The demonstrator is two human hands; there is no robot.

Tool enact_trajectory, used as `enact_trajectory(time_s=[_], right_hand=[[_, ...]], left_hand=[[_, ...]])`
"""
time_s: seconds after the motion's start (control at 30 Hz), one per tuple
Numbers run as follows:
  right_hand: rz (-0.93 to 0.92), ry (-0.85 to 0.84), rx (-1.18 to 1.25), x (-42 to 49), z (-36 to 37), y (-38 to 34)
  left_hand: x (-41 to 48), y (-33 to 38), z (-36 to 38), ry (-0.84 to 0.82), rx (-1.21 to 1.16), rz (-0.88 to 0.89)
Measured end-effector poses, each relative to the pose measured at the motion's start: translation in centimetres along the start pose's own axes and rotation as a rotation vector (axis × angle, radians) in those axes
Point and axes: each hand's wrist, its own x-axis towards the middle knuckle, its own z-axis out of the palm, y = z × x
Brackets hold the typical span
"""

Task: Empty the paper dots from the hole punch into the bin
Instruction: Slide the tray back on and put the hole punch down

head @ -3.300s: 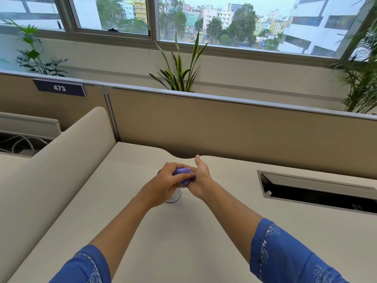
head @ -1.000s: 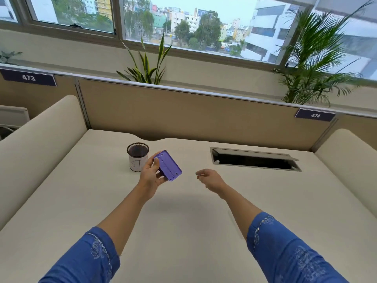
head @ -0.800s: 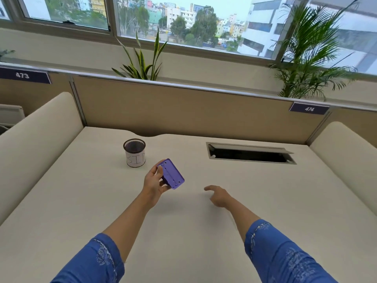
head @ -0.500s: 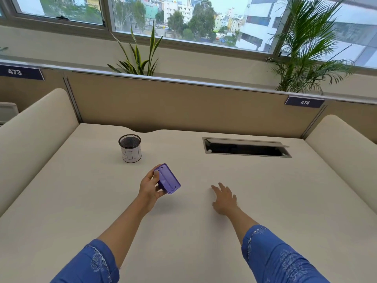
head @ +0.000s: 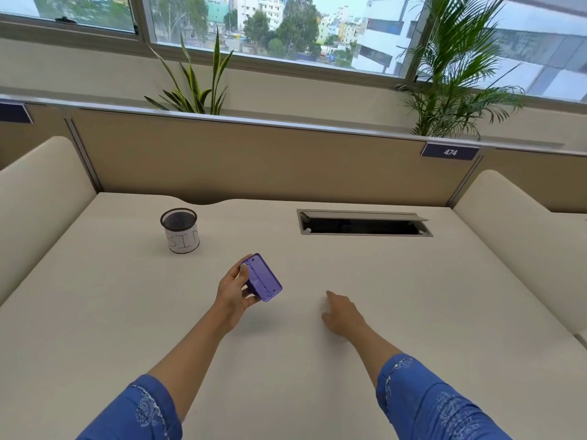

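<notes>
My left hand (head: pixel 233 290) grips a small purple hole punch (head: pixel 263 277), tilted with its flat underside facing up, a little above the cream desk (head: pixel 286 360). The bin (head: pixel 180 230), a small black mesh cup with a white paper label, stands upright to the upper left of the punch, apart from it. My right hand (head: pixel 343 315) rests low on the desk to the right of the punch, fingers loosely apart and pointing left, holding nothing. No paper dots are visible.
An open cable slot (head: pixel 362 223) is set into the desk at the back right. A tan partition (head: pixel 254 160) closes the far edge, with padded cream dividers (head: pixel 38 198) on both sides. Plants stand behind the partition.
Both hands were together on the punch over the bin; now the left hand alone has carried it back toward me, and the right hand has dropped onto the desk.
</notes>
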Motion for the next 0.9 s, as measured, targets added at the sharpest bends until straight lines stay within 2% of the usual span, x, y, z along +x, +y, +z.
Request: enact_trajectory(time_s=[0.13,0.33,0.5,0.63,0.73,0.9], right_hand=[[0.013,0.068,0.143,-0.7,-0.7,0.5],[0.054,0.122,0.619,-0.8,-3.1,-1.1],[-0.013,0.147,0.922,-1.0,-7.9,-5.7],[-0.077,0.092,1.103,-1.8,-11.2,-7.9],[-0.166,0.028,1.127,-2.5,-12.3,-8.9],[-0.297,0.134,0.916,-3.1,-12.3,-9.4]], left_hand=[[-0.4,-0.6,1.2,-0.027,0.009,-0.023],[-1.4,-0.6,2.6,-0.071,0.032,-0.022],[-2.1,-0.1,4.3,-0.048,0.037,-0.011],[-2.7,0.0,5.9,-0.042,0.044,-0.005],[-3.2,0.3,7.3,-0.056,0.046,-0.005],[-4.0,1.4,9.5,-0.071,0.037,0.031]])
